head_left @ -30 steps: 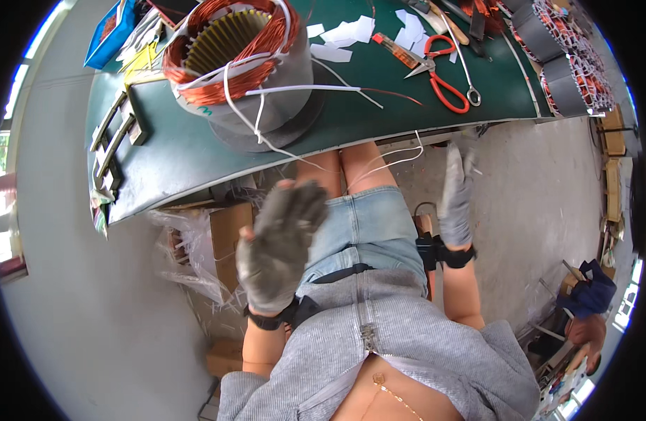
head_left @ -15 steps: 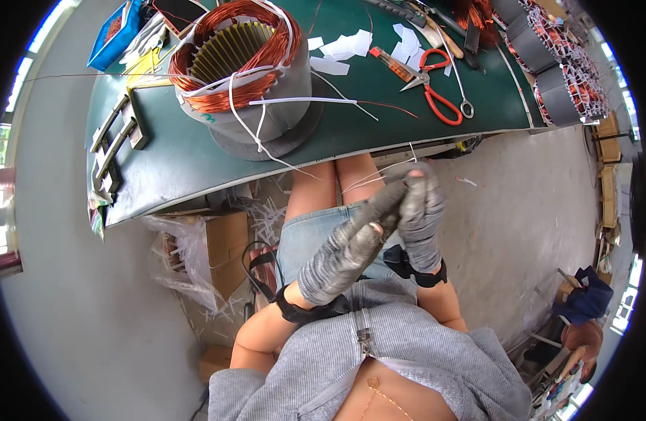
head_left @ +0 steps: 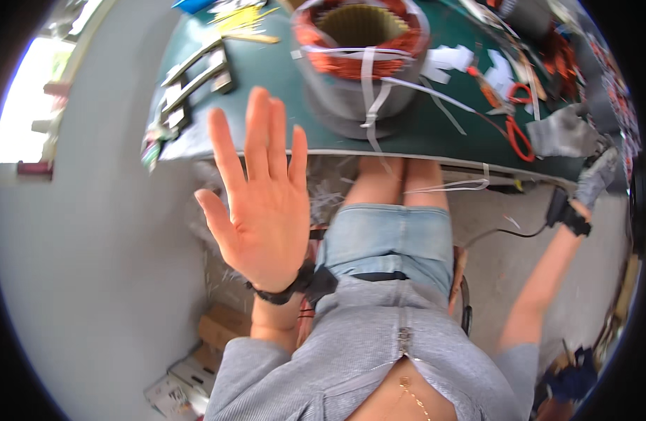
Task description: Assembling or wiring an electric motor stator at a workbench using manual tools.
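My left hand point(head_left: 263, 196) is bare and raised, its palm showing and its fingers spread, with nothing in it. Far to the right, my right hand point(head_left: 598, 175) still wears a grey glove. Its fingers are closed on a second, loose grey glove point(head_left: 563, 133), which trails left over the table's right part by the scissors. On the green table stands a motor stator point(head_left: 379, 98) with copper windings point(head_left: 323, 62), white lacing cord and white sleeving at its front. A loop of white cord point(head_left: 463, 186) hangs near the table's front edge, above my lap.
Red-handled scissors point(head_left: 519, 137) and white paper scraps point(head_left: 449, 59) lie right of the stator. Metal bars point(head_left: 196, 77) and yellow strips point(head_left: 242, 21) are at the left. More wound stators line the far right. A cardboard box point(head_left: 224, 326) stands on the floor.
The left hand's glove has come off and is now in my right hand. My hands have parted: the right has swung far right, the left has moved left and opened. The view has shifted.
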